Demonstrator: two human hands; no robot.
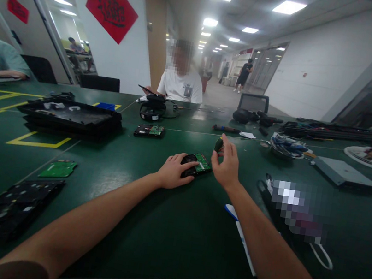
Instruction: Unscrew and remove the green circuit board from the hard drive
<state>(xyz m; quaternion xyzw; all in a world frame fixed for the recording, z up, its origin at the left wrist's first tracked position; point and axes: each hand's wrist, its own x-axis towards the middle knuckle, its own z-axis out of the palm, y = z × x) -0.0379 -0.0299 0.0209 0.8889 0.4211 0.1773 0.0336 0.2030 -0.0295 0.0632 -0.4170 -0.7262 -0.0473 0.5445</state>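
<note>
A black hard drive (197, 165) with a green circuit board facing up lies on the dark green table (165, 229) in front of me. My left hand (174, 171) rests on its left side, fingers curled over it. My right hand (227, 163) hovers just right of the drive, closed around the dark handle of a small screwdriver (219, 144) that stands upright above the drive's right edge.
A second hard drive (149, 130) lies further back. Black trays (70, 116) sit at left, a loose green board (58, 169) and black panel (3, 212) at near left. A grey box (345, 173), cables and tools lie right. A seated person (181, 83) faces me across the table.
</note>
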